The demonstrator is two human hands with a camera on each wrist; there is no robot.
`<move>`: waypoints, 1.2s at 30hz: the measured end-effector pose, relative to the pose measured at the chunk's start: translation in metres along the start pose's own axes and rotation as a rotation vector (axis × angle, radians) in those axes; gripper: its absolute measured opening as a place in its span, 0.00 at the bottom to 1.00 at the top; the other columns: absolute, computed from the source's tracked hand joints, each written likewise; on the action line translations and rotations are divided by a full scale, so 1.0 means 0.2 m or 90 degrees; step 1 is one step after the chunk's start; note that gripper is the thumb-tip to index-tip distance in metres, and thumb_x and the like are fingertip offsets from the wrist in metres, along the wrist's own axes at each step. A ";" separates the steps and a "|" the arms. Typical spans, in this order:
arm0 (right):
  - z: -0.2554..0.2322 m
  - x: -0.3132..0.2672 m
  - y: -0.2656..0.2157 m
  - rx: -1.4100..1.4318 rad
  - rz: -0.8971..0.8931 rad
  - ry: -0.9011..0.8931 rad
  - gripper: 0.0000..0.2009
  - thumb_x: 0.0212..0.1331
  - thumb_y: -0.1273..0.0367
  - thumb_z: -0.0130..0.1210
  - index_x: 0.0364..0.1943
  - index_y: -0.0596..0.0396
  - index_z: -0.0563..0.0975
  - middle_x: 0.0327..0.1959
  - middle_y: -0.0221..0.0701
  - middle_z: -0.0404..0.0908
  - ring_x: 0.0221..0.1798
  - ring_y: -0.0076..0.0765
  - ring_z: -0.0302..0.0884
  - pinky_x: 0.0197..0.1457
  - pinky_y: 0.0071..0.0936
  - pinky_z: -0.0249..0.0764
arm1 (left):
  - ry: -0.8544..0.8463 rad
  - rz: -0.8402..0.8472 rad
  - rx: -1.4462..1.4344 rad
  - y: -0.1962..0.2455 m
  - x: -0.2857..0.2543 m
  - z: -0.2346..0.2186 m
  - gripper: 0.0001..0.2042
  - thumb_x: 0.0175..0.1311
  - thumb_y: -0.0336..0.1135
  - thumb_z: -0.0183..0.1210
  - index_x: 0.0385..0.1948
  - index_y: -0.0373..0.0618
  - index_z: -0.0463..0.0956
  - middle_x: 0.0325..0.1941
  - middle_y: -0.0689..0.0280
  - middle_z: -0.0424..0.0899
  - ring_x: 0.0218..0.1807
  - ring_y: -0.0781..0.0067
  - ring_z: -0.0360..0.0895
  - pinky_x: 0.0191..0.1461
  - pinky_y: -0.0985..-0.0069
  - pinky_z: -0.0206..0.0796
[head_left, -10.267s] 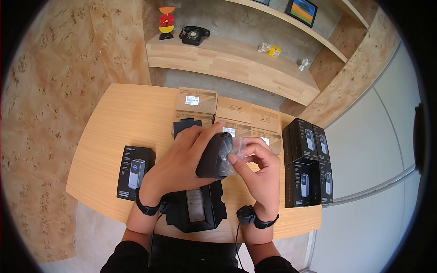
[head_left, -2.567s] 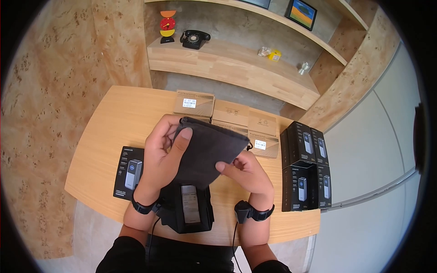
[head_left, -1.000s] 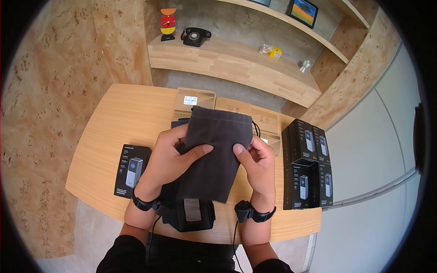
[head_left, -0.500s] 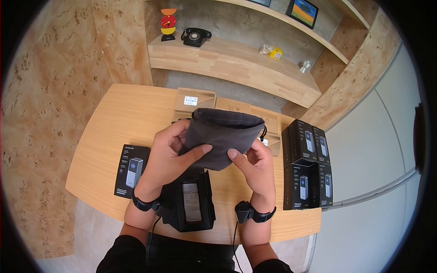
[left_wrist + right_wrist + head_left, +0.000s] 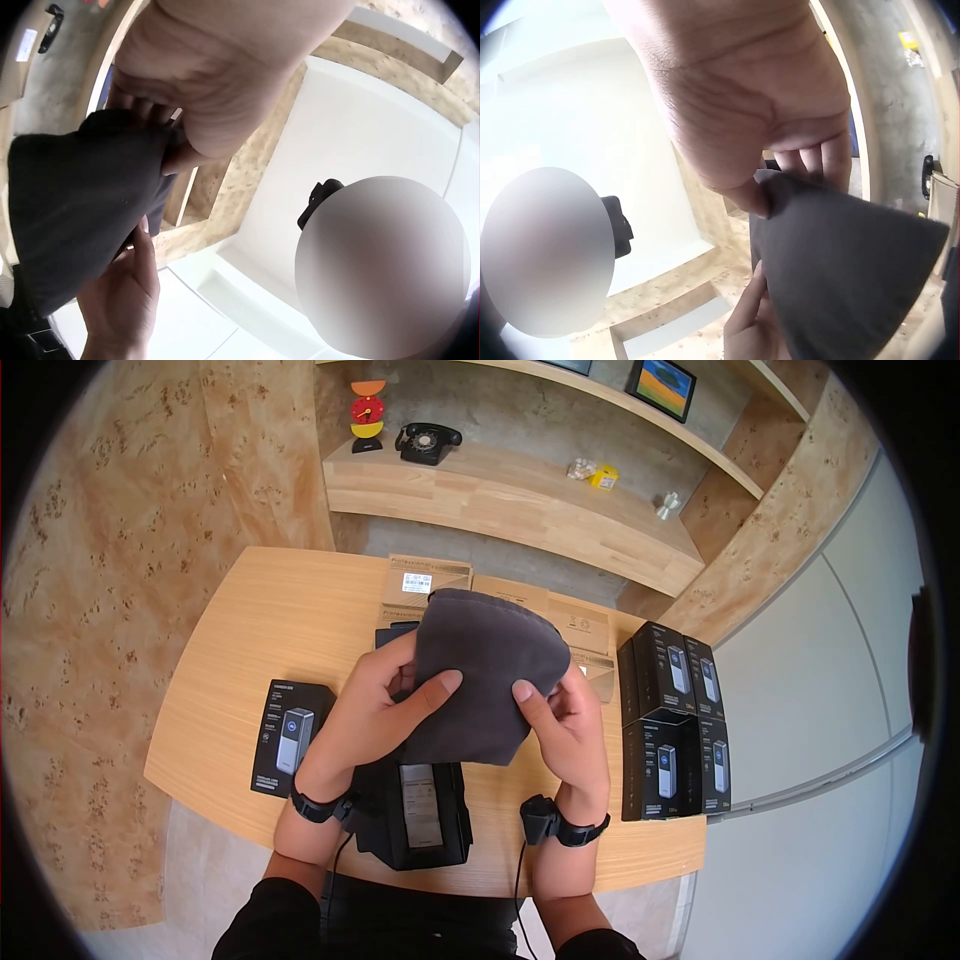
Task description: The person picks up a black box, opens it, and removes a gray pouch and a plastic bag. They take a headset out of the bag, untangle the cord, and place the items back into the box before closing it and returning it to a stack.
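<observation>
The dark grey fabric pouch (image 5: 482, 675) is being held up above the open black box (image 5: 415, 815), clear of the wooden table (image 5: 240, 650). The left hand (image 5: 375, 715) is pinching its left edge, thumb on the front face; the right hand (image 5: 562, 718) is pinching the right edge likewise. Judging by this, the pouch is packed but not yet seated in the box; placing it remains. Sealed black product boxes (image 5: 672, 720) are standing well apart to the right.
</observation>
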State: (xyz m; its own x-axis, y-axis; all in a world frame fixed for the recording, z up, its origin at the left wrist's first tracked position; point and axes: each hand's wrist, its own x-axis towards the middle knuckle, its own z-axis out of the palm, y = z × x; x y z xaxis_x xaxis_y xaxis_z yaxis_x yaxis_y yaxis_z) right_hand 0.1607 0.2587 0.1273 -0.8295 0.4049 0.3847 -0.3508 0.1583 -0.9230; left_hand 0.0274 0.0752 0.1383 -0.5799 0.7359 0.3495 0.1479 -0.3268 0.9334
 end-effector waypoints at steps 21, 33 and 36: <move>-0.08 0.02 -0.03 0.034 -0.007 -0.133 0.10 0.70 0.83 0.51 0.44 0.64 0.85 0.42 0.33 0.88 0.45 0.27 0.83 0.52 0.22 0.76 | -0.034 0.102 -0.065 -0.07 0.06 -0.09 0.12 0.60 0.10 0.51 0.35 0.37 0.80 0.55 0.60 0.79 0.54 0.73 0.77 0.62 0.78 0.68; -0.09 0.00 -0.03 -0.022 -0.003 -0.109 0.12 0.62 0.85 0.57 0.46 0.61 0.84 0.43 0.32 0.88 0.39 0.22 0.81 0.44 0.19 0.75 | 0.045 0.045 -0.023 0.11 -0.02 0.02 0.29 0.69 0.19 0.61 0.72 0.41 0.65 0.60 0.61 0.78 0.53 0.80 0.77 0.59 0.80 0.70; -0.10 -0.01 -0.07 -0.050 -0.035 -0.133 0.12 0.60 0.86 0.59 0.44 0.61 0.85 0.43 0.31 0.88 0.40 0.22 0.82 0.42 0.19 0.76 | 0.042 -0.034 -0.017 0.10 -0.06 0.05 0.32 0.66 0.16 0.65 0.72 0.40 0.66 0.61 0.61 0.78 0.57 0.79 0.78 0.61 0.79 0.71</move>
State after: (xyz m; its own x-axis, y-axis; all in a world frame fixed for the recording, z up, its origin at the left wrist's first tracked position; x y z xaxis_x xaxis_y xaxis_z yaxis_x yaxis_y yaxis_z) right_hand 0.1762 0.2730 0.1381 -0.8847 0.2001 0.4211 -0.3700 0.2482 -0.8953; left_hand 0.0459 0.0659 0.1538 -0.6380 0.7125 0.2922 0.0947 -0.3040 0.9480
